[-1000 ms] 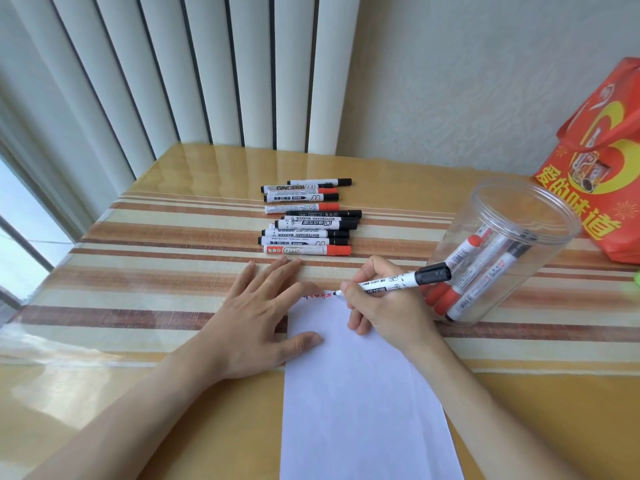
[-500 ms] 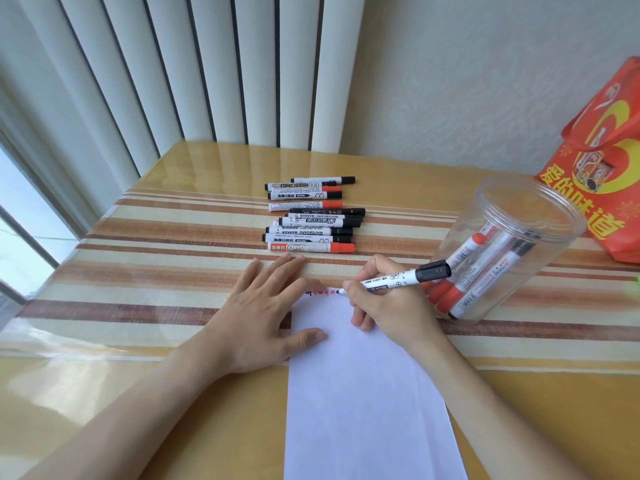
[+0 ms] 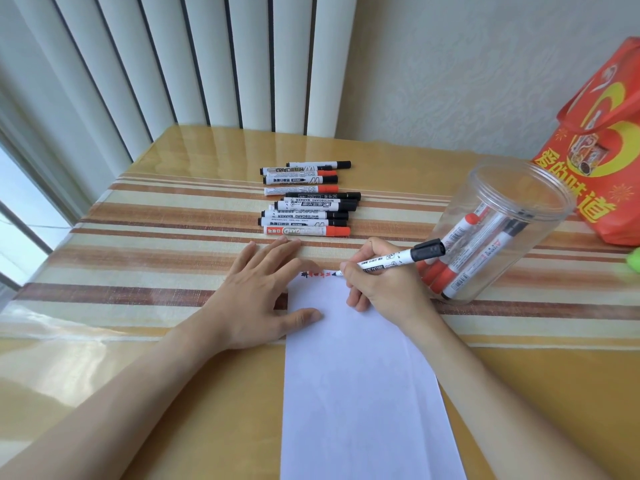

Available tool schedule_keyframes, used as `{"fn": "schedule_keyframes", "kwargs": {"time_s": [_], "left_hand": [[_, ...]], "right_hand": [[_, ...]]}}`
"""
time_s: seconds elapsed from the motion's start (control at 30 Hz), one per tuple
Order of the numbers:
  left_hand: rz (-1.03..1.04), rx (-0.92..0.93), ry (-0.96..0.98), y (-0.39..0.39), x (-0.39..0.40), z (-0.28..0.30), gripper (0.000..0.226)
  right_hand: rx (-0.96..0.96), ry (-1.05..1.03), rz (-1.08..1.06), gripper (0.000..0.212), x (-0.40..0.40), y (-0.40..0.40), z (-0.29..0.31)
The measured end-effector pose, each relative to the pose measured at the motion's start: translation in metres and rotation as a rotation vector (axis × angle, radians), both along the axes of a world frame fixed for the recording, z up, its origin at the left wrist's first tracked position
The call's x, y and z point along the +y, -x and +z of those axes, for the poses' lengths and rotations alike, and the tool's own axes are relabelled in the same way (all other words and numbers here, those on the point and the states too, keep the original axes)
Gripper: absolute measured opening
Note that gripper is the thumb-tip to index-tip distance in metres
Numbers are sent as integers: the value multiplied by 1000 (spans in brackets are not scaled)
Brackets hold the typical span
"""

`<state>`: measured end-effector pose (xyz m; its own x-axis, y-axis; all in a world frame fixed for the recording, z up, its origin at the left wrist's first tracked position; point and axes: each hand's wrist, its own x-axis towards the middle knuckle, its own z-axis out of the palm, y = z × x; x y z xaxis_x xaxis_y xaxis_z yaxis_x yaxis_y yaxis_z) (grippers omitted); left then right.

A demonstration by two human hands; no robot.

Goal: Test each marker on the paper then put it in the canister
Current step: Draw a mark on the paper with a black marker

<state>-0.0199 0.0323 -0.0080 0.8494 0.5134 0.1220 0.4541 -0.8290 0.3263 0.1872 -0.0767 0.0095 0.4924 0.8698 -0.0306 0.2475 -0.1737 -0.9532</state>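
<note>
Counter space runs from the blinds at twelve o'clock down to the person, with a long white paper lying lengthwise at six o'clock. At two o'clock from the paper's top edge stands a clear canister, mouth up and uncovered, with several red-capped and black-capped markers leaning inside. A row of markers lies at twelve o'clock, each with its long axis running nine to three. The left hand rests flat with fingers spread on the paper's upper left corner. The right hand pinches a black marker in a writing grip, tip down at nine o'clock on the paper beside red and dark test marks, capped rear end pointing toward three o'clock, just beside the canister wall. Judging by this, the right hand is nearer the canister, and the drop calls for a short lift toward two o'clock.
</note>
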Motion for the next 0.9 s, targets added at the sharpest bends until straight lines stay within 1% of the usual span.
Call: {"fn": "schedule_keyframes", "kwargs": {"time_s": [0.17,0.33,0.53,0.9], "left_hand": [[-3,-2,-2,0,1,0,68],[-2,-1,16,0,0,0,68],[-4,-5,13,-1,1,0,69],[-6,-13,5,-1,0,-1,68]], "right_hand": [[7,-20,1,21,0,-1,-2],[-41,5,25,22,0,-1,-2],[-3,-20,-34,15,1,0,-1],[1,-29,-7,20,0,0,-1]]}}
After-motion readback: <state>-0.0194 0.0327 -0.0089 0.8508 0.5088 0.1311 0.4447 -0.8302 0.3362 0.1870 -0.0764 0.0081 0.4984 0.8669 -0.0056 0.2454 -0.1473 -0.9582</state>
